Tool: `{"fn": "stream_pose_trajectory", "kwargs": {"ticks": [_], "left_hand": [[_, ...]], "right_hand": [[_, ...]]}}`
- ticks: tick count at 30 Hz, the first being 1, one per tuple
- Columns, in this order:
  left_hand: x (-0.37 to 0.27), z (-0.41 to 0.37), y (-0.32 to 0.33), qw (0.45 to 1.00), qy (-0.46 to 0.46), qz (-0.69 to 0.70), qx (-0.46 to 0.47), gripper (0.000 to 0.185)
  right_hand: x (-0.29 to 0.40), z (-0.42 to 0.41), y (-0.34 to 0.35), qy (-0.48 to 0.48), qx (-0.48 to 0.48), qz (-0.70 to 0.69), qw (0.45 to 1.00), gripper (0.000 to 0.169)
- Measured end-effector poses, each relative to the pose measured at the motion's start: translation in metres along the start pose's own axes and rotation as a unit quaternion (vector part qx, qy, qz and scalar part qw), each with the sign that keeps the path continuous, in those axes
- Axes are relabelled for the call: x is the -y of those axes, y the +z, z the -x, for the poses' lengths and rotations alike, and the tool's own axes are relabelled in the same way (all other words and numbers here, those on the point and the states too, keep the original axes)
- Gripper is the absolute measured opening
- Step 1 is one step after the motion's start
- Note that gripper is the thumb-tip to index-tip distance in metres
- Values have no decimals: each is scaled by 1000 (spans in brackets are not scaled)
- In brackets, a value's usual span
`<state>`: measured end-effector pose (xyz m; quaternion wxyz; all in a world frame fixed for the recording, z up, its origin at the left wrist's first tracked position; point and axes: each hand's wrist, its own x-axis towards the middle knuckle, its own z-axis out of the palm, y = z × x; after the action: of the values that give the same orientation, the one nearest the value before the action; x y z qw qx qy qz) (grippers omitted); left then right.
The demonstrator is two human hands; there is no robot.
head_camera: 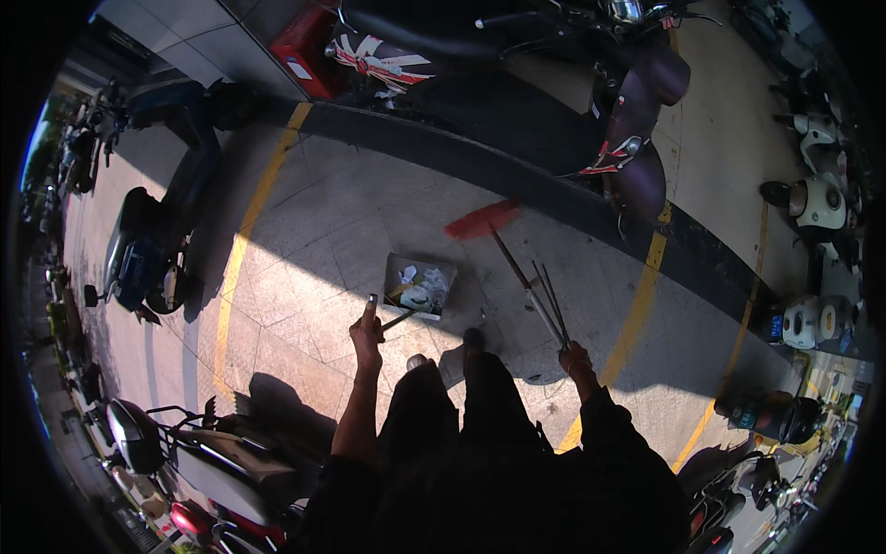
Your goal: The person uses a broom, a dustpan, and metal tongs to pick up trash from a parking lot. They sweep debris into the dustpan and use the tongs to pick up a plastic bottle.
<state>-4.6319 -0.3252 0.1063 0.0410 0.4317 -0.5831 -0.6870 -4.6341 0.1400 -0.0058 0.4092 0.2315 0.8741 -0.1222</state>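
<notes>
My left hand is closed around the handle of a long-handled dustpan, with the handle's metal end showing above my fist. Crumpled white litter and some yellowish scraps lie inside the pan, which rests on the paving just ahead of my feet. My right hand grips a broom by its pole, together with a thin pair of metal tongs. The broom's red head is out ahead, near a dark raised kerb. Both hands are apart from each other.
A dark purple scooter stands beyond the kerb, beside a red box. A blue scooter is parked at left, another motorbike at lower left. Yellow lines mark the paving. More scooters line the right.
</notes>
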Motion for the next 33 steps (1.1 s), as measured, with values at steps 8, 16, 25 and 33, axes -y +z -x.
{"fn": "stream_pose_trajectory", "kwargs": {"ticks": [8, 16, 25, 33], "left_hand": [[-16, -50, 49, 972, -14, -124, 200, 47], [13, -87, 91, 813, 33, -327, 481, 51], [27, -81, 122, 681, 82, -420, 594, 51], [33, -78, 128, 688, 70, -425, 584, 49]], "right_hand": [[-129, 194, 113, 198, 3, -154, 968, 58], [-43, 321, 192, 346, -58, -601, 718, 26], [-63, 228, 253, 302, -158, -798, 498, 24], [86, 194, 220, 231, -45, -890, 390, 16]]}}
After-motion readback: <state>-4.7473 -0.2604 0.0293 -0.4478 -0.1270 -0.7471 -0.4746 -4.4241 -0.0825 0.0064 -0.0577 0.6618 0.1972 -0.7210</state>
